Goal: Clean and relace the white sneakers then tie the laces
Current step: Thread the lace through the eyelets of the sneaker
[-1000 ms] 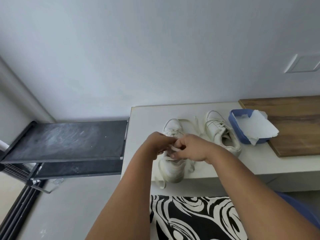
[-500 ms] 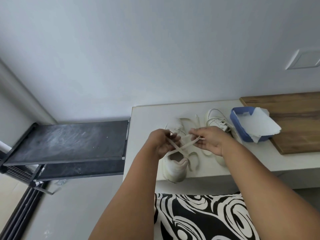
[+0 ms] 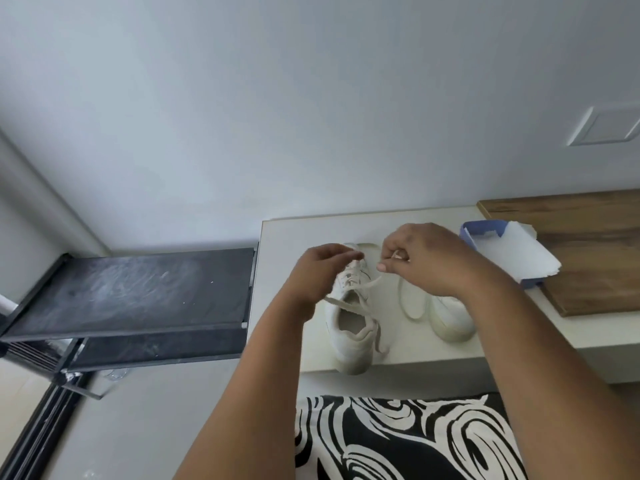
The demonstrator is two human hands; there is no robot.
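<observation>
On the white table [image 3: 284,237] stand two white sneakers, heels toward the person. The near sneaker [image 3: 349,327] sits at the table's front edge, its heel slightly overhanging; the other sneaker [image 3: 450,317] lies just beside it at 3 o'clock, mostly hidden under the right forearm.

The left hand [image 3: 320,268] hovers over the near sneaker's toe end, fingers curled and pinching one end of the lace [image 3: 367,287]. The right hand [image 3: 415,258], at 3 o'clock from the left hand, pinches the other end between thumb and fingers. The two lace ends cross over the sneaker's tongue, drawn up from the eyelets. A loose lace loop [image 3: 410,306] lies on the table between the sneakers.

At 2 o'clock from the hands sits a blue tray [image 3: 469,233] holding white paper [image 3: 519,254], partly resting on a wooden board [image 3: 595,254]. At 9 o'clock from the table stands a dark shelf [image 3: 138,289]. Black-and-white patterned fabric [image 3: 398,441] shows at 6 o'clock.
</observation>
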